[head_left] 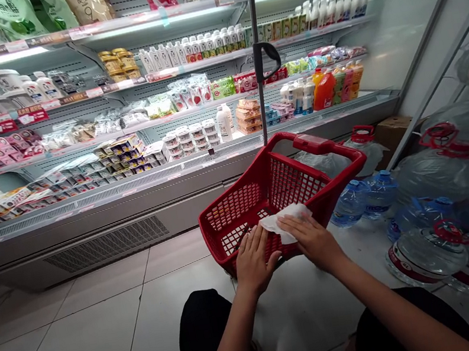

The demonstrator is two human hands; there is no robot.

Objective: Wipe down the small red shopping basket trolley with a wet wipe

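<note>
partly under right hand [314, 241], beside left hand [253, 261]: white wipe [282, 221] on basket [240, 210]

- red basket [229, 224]: plastic, with net-like sides and a red handle standing up. It sits upright on the floor, just in front of the cooler [102, 221].
- white wipe [286, 217]: crumpled, lying on the basket's rim, on the side away from the cooler.

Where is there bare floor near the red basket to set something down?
Left of the red basket, the tiled floor is bare, bordered by the cooler grille and the person's knee. Right of the basket it is crowded: water jugs lie close against it.
</note>
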